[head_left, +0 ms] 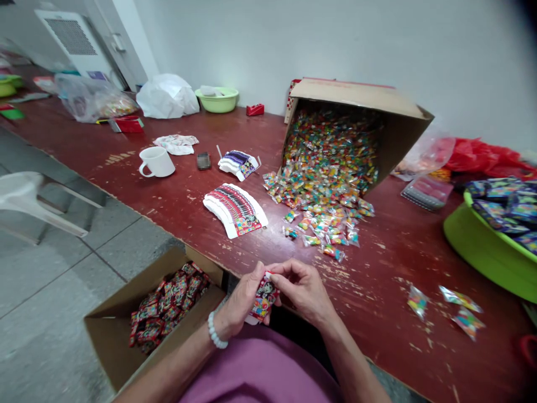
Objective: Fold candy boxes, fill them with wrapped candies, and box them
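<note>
In the head view, a small printed box is held just over the near edge of the table. It is clamped between the fingers of the left hand and the right hand, whose fingertips are pinched at its top. Many like boxes are already piled in the open carton below that edge. Much looks undone: a fan of flat blanks lies unfolded mid-table, and candy packets are spilled in a heap from the tipped carton at the far edge.
</note>
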`<state>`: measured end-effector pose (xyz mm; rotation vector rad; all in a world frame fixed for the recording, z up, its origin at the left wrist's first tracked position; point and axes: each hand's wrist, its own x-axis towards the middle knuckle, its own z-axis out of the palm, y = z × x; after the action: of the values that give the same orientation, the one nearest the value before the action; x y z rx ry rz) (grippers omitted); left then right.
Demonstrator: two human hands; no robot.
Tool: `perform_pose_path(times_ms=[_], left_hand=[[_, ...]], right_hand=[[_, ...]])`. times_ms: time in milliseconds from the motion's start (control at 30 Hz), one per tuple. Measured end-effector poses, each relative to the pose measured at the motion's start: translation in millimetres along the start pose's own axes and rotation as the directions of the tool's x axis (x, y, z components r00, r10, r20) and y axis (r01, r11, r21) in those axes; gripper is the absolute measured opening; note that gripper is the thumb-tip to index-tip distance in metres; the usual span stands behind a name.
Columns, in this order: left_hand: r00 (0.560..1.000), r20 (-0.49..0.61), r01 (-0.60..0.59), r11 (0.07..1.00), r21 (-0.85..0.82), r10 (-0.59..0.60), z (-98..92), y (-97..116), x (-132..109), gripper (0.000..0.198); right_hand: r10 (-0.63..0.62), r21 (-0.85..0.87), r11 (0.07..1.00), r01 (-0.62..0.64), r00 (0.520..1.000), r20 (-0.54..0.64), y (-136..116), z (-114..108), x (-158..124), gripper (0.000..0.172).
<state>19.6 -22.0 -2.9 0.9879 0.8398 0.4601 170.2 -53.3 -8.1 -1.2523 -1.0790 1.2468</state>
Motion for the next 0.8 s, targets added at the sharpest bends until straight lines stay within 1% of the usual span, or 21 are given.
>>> perform_pose_path(times_ms=[67,133,200,267,333,400,500,567,633,667,700,733,767,800], left_hand=[[1.000,0.001,-0.018,1.000,0.013,0.018,-0.9,1,-1,0.065],[1.000,-0.002,-0.020,1.000,0.016,0.020,-2.1,1,-1,0.064],[1.000,-0.003,-0.012,1.000,0.011,0.012,-3.0,1,-2,0.065],[1.000,-0.009,-0.002,1.000,0.000,0.002,-3.3,0,-2,0.066],[1.000,-0.027,0.010,0.999,-0.039,-0.011,-2.5,0,-1,0.068],[0.998,-0.053,0.032,0.995,-0.095,-0.037,-0.9,0,-1,0.069],[0.995,-0.073,0.052,0.990,-0.134,-0.062,2.0,0,0,0.066],[0.997,-0.057,0.048,0.990,-0.131,-0.056,3.1,-1,0,0.057],[0.999,-0.022,0.041,0.988,-0.149,-0.045,2.8,0,0,0.049],[0.999,-0.007,0.043,0.985,-0.166,-0.045,2.0,0,-1,0.047],[0.999,0.004,0.044,0.982,-0.182,-0.044,0.7,1,-2,0.046],[0.999,0.010,0.042,0.981,-0.188,-0.040,-1.0,2,-3,0.045],[0.999,0.015,0.037,0.982,-0.183,-0.035,-3.3,3,-4,0.044],[0.999,0.022,0.034,0.985,-0.167,-0.031,-6.1,3,-6,0.042]], right_hand=[[0.046,0.107,0.993,-0.048,0.999,0.018,1,1,1,0.024],[0.070,0.165,0.984,-0.072,0.997,0.015,2,3,2,0.025],[0.069,0.170,0.983,-0.067,0.998,-0.003,2,4,2,0.025],[0.034,0.147,0.989,-0.030,0.999,-0.022,1,5,1,0.023],[-0.039,0.092,0.995,0.040,0.999,-0.007,-2,5,-3,0.020],[-0.136,-0.011,0.991,0.137,0.990,0.023,-5,7,-8,0.017],[-0.289,-0.237,0.929,0.283,0.957,0.008,-4,11,-13,0.011],[-0.343,-0.351,0.879,0.322,0.939,0.001,0,10,-12,0.011],[-0.345,-0.382,0.866,0.324,0.939,0.016,4,-1,-7,0.013],[-0.343,-0.391,0.865,0.315,0.939,-0.001,6,-11,-4,0.014],[-0.348,-0.411,0.862,0.297,0.936,-0.052,7,-23,0,0.015],[-0.367,-0.459,0.848,0.264,0.918,-0.149,9,-38,4,0.016],[-0.379,-0.526,0.828,0.193,0.884,-0.272,12,-54,7,0.018],[-0.385,-0.603,0.792,0.090,0.841,-0.380,14,-70,11,0.021]])
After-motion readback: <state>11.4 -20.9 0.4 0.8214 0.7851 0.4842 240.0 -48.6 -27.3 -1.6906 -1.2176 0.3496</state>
